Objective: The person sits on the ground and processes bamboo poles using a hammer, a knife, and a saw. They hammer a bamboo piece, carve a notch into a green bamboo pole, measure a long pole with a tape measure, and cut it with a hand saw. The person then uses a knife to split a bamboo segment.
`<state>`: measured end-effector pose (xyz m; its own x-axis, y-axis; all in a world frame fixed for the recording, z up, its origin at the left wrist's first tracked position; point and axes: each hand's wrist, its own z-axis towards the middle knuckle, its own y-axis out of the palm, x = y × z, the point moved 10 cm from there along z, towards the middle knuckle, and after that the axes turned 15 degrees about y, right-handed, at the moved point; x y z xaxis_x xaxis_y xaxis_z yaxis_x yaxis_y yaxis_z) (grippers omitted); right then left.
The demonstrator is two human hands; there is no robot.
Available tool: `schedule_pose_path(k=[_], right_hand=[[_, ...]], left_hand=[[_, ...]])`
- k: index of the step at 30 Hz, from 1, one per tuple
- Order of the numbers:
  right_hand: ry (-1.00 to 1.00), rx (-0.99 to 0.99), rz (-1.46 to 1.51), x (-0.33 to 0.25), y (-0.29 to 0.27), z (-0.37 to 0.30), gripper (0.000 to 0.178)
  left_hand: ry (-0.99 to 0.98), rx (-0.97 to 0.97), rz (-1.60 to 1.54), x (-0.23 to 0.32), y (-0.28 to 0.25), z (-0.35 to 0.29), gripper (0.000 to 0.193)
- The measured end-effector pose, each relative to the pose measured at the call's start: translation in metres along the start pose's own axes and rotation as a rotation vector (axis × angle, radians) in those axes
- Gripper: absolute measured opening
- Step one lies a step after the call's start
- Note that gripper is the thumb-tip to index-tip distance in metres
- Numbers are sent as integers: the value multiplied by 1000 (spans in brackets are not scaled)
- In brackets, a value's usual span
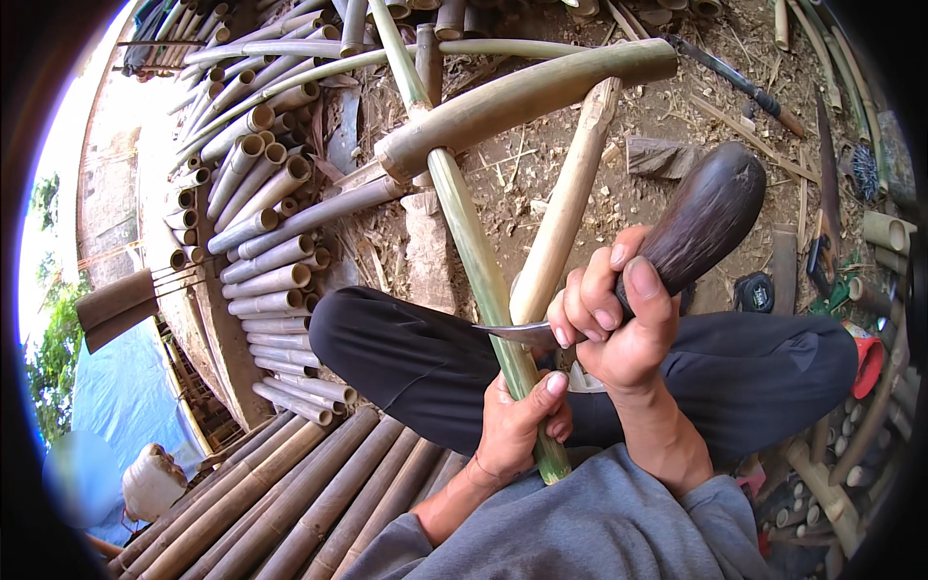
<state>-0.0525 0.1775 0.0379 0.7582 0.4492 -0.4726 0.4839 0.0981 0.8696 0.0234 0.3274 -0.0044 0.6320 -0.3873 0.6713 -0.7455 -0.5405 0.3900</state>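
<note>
Gripping a knife (pixel 706 217) by its thick, dark handle, the right hand (pixel 619 329) has its fingers curled tight, with the handle's bulb rising to the upper right. The blade lies across a green pole (pixel 469 222), just above the left hand (pixel 520 416); whether its edge bites in, I cannot tell. The left hand is closed round the pole near its lower end, thumb on top. The pole slants from the person's lap up to a wide tube (pixel 541 106), which hides a short part of it, and it shows again beyond. A pale post (pixel 565 208) stands under the tube, its lower end between the 2 dark-trousered legs (pixel 416 358). To the left lies a stack of cut bamboo (pixel 266 193); to the upper right, a block (pixel 662 158) rests on chip-strewn ground (pixel 503 208).
</note>
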Motion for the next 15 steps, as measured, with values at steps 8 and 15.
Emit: schedule_pose_path(k=[8,15], right_hand=[[2,23,37,10,-1,-3,17],[-20,60,200,10,-13,-11,13]], left_hand=[[-22,47,52,1,-4,2,35],[-57,59,5,-12,-3,2,39]])
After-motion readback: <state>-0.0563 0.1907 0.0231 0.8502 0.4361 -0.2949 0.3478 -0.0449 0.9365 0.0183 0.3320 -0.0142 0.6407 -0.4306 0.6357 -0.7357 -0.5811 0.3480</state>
